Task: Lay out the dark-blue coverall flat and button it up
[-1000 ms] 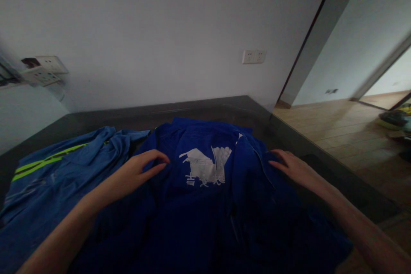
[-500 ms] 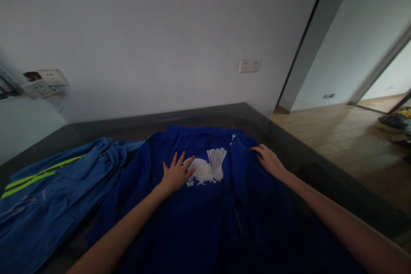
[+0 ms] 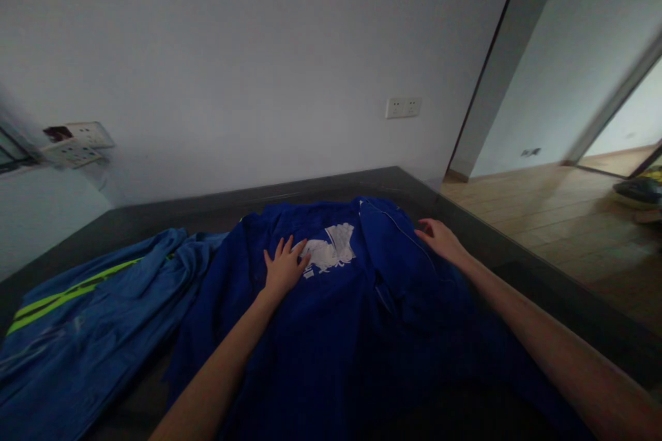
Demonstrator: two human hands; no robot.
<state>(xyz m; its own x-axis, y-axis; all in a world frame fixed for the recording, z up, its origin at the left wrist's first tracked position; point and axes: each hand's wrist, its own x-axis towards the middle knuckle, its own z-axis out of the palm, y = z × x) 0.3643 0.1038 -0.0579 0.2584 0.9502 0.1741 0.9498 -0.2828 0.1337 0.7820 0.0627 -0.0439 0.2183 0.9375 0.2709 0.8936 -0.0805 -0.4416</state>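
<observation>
On my feed, the left forearm rose from the bottom edge, slanting up and rightward. I had the left hand palm down, its fingers fanned apart and pointing away from me, the thumb out to the right. My left wrist was nearly straight. The right forearm came in from the lower right corner, running up and leftward. I held the right hand partly on its side, fingers gently bent toward the left, the tips slightly apart.
</observation>
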